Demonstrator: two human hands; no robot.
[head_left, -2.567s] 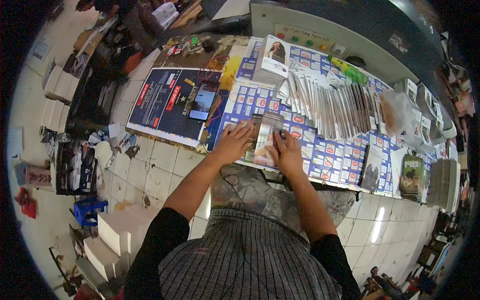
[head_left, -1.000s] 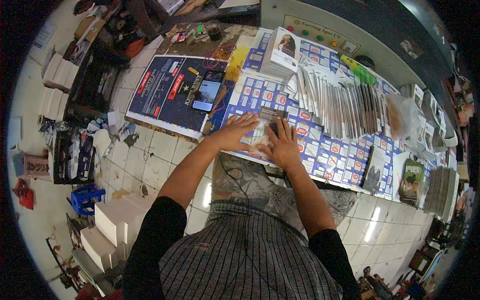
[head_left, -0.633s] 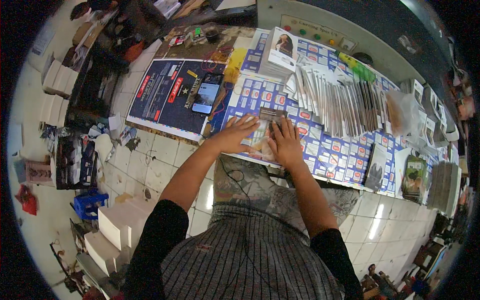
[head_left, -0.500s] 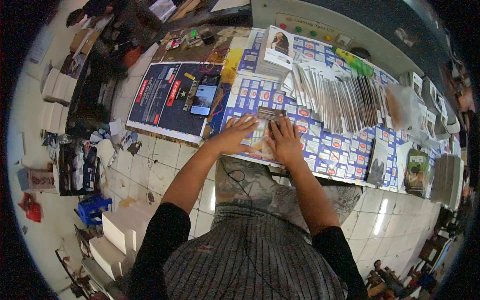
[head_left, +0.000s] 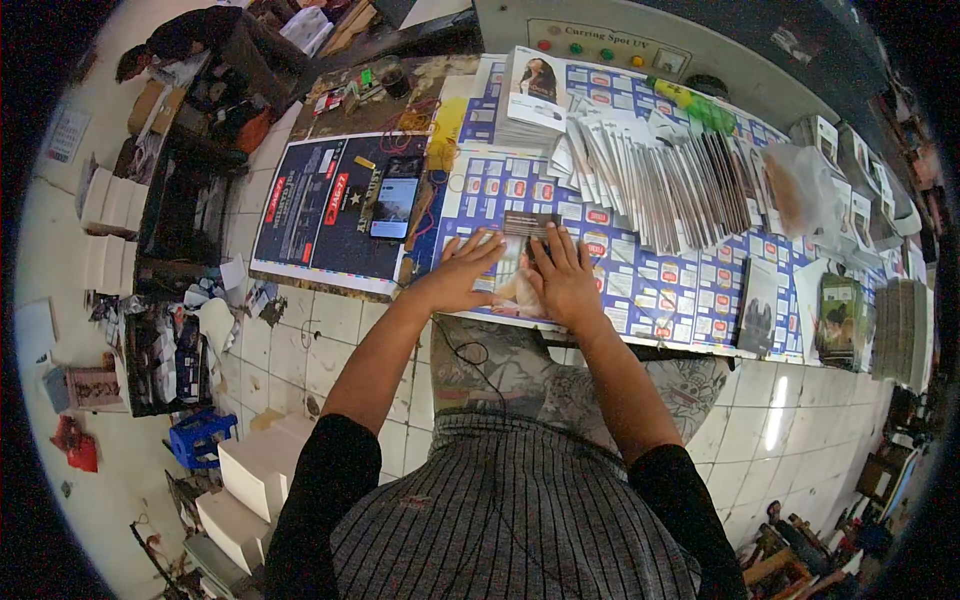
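Observation:
A small printed sheet point(head_left: 522, 287) with a photo and a dark brown strip at its top lies near the table's front edge. My left hand point(head_left: 462, 276) rests flat on its left side, fingers spread. Opposite it, my right hand point(head_left: 567, 277) presses flat on the right side, fingers stretched forward. Both hands cover parts of the sheet, so its full outline is hidden. Beyond them stands a stack of white printed boxes or folders point(head_left: 535, 90). A long fanned row of folded printed pieces point(head_left: 660, 190) leans to the right of that stack.
Blue-patterned printed sheets point(head_left: 625, 300) cover the table. A phone point(head_left: 394, 207) lies on a dark poster point(head_left: 300, 215) at left. A clear plastic bag point(head_left: 800, 185), dark printed cards point(head_left: 757, 305) and a grey stack point(head_left: 900, 330) sit at right. Another person's dark sleeve point(head_left: 190, 35) shows far left.
The whole view has shifted slightly, and more of the other person shows at the far left. Both hands stay flat on the printed sheet with hardly any movement.

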